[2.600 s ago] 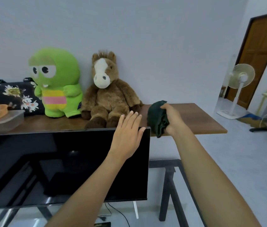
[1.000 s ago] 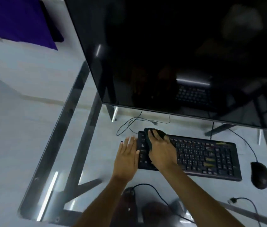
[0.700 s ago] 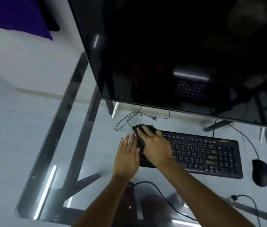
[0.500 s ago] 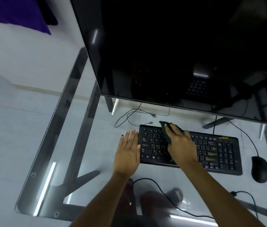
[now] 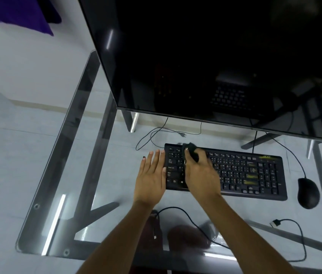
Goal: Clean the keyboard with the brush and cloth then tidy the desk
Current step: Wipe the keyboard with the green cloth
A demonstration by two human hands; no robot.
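Note:
A black keyboard (image 5: pixel 251 173) lies on the glass desk (image 5: pixel 61 167) below the monitor. My right hand (image 5: pixel 201 175) presses a bunched dark green cloth (image 5: pixel 192 153) onto the keyboard's left part, near its far edge. My left hand (image 5: pixel 152 178) lies flat with fingers apart on the glass, its fingertips against the keyboard's left end. No brush is in view.
A large black monitor (image 5: pixel 215 56) overhangs the far side of the desk. A black mouse (image 5: pixel 308 192) sits right of the keyboard. Loose cables (image 5: pixel 286 240) run along the near edge and behind the keyboard. The desk's left edge is near.
I went from the shelf with the plush toys down to the desk. Over the last second my right hand has wiped the cloth right, then back left; my left hand stays put.

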